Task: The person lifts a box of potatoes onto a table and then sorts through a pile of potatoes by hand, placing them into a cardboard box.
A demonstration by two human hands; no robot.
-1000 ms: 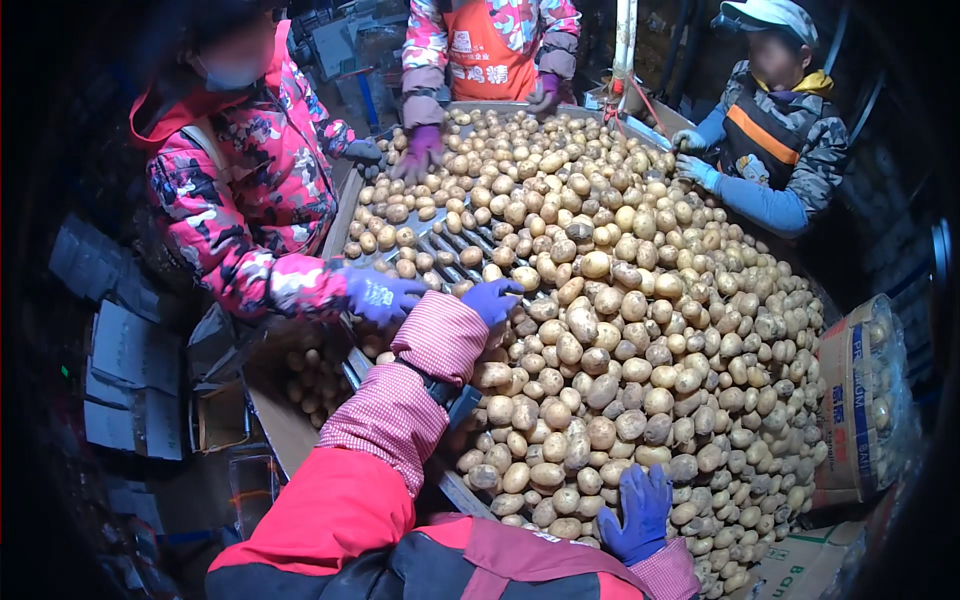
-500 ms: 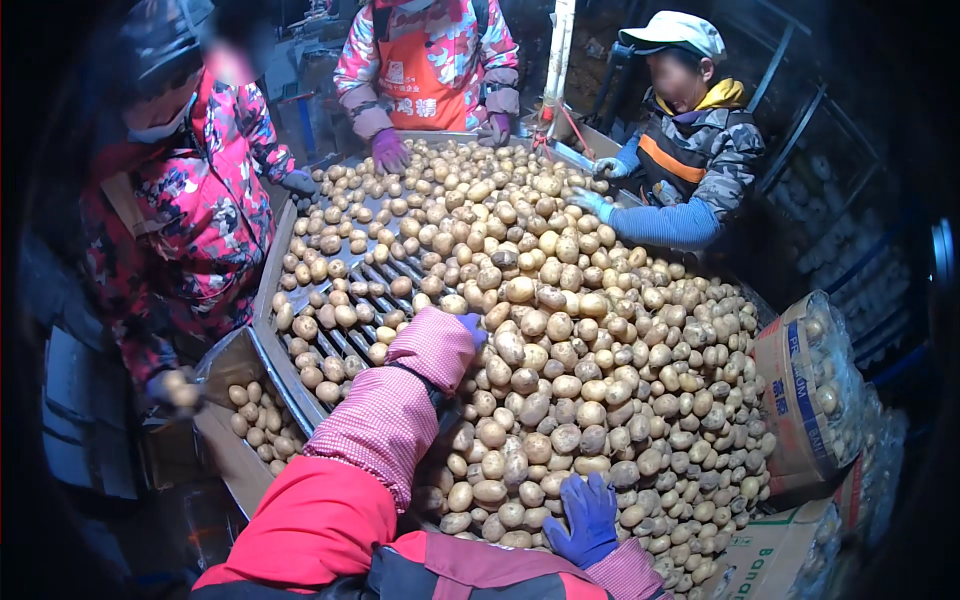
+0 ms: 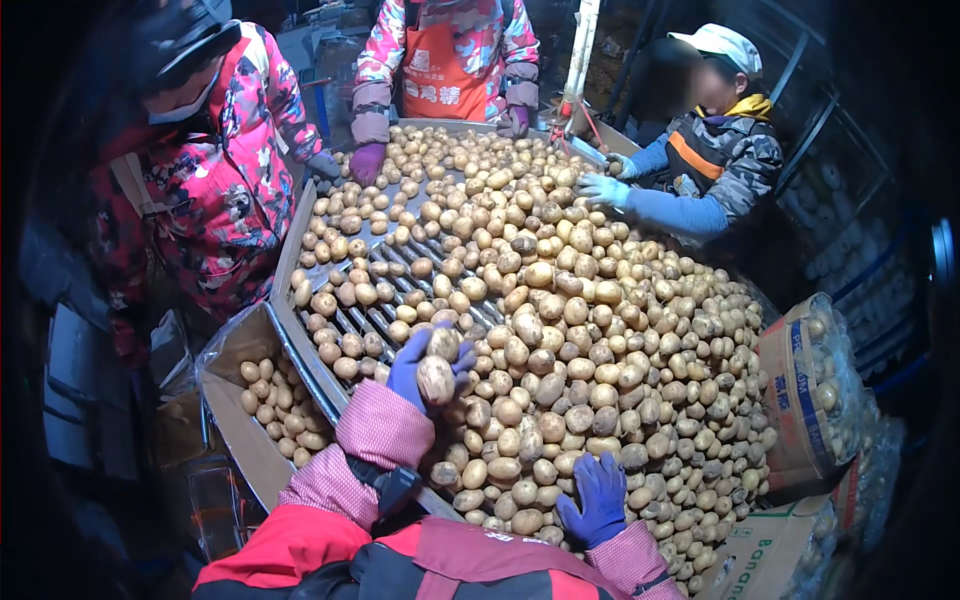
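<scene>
A big heap of potatoes [image 3: 620, 350] covers most of a sorting table [image 3: 298, 345]. My left hand [image 3: 403, 374], in a purple glove, is closed on two potatoes [image 3: 436, 381] above the table's near left part, palm turned up. Bars of a slatted grate [image 3: 405, 268] show beside it, with loose potatoes lying on them. My right hand [image 3: 597, 502], also purple-gloved, rests on the near side of the heap with its fingers spread. Nothing shows in its grip.
An open carton [image 3: 232, 412], partly filled with potatoes, stands against the table's left edge. Stacked cartons [image 3: 785, 400] with bagged potatoes are at the right. Three co-workers stand around the far side: one left [image 3: 220, 170], one behind [image 3: 440, 65], one right [image 3: 725, 150].
My left hand has drawn back toward me and turned up, with two potatoes now in it. My right hand has shifted slightly. The left co-worker's hand no longer shows a potato by the carton.
</scene>
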